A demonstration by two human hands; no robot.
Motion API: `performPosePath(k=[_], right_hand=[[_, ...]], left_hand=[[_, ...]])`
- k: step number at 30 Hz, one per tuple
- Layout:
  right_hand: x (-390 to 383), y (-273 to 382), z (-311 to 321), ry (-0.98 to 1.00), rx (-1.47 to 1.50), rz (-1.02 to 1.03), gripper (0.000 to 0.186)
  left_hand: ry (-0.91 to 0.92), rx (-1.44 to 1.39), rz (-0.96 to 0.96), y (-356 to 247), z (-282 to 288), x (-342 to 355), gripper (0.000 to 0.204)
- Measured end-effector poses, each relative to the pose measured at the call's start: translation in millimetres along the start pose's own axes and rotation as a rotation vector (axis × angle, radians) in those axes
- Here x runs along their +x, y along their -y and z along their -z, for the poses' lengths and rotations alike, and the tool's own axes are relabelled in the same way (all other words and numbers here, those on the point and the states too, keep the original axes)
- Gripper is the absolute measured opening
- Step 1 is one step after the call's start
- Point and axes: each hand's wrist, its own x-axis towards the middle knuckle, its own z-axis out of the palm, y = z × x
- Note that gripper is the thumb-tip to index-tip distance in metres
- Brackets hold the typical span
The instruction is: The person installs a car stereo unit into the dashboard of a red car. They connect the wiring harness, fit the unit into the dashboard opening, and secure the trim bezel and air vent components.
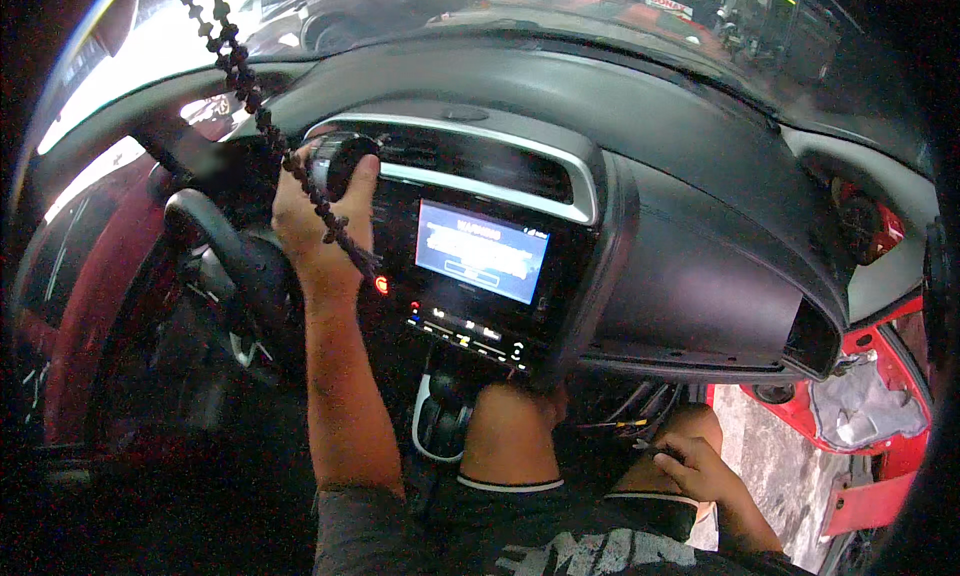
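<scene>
My left hand (325,211) reaches up to the left end of the centre dash panel. Its thumb and fingers close around a round black piece with a silvery ribbed edge (330,164); I cannot tell whether it is loose or fixed to the dash. Just right of it runs the silver-edged dash trim (480,188), above a lit display screen (482,251). Over my right thigh, my right hand (695,471) is curled around a small dark thing with a thin, light tip (655,450). Its kind is too small to make out.
A steering wheel (225,241) stands at the left. A dark bead string (265,126) hangs before my left hand. The gear lever (443,416) is beside my left knee. Bare wires (640,411) show below the glovebox (690,321). A stripped red door (870,406) stands open at right.
</scene>
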Motion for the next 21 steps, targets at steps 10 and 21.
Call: performPosePath(k=[10,21], right_hand=[[14.4,0.2,-20.2,0.103,0.009,0.082,0.028],[-28.8,-29.3,-21.6,0.006,0.033,-0.105,0.033]], left_hand=[[0.125,-0.716,0.343,27.6,5.1,42.6,0.041],[0.423,0.461,-0.153,48.2,-122.7,134.9,0.062]])
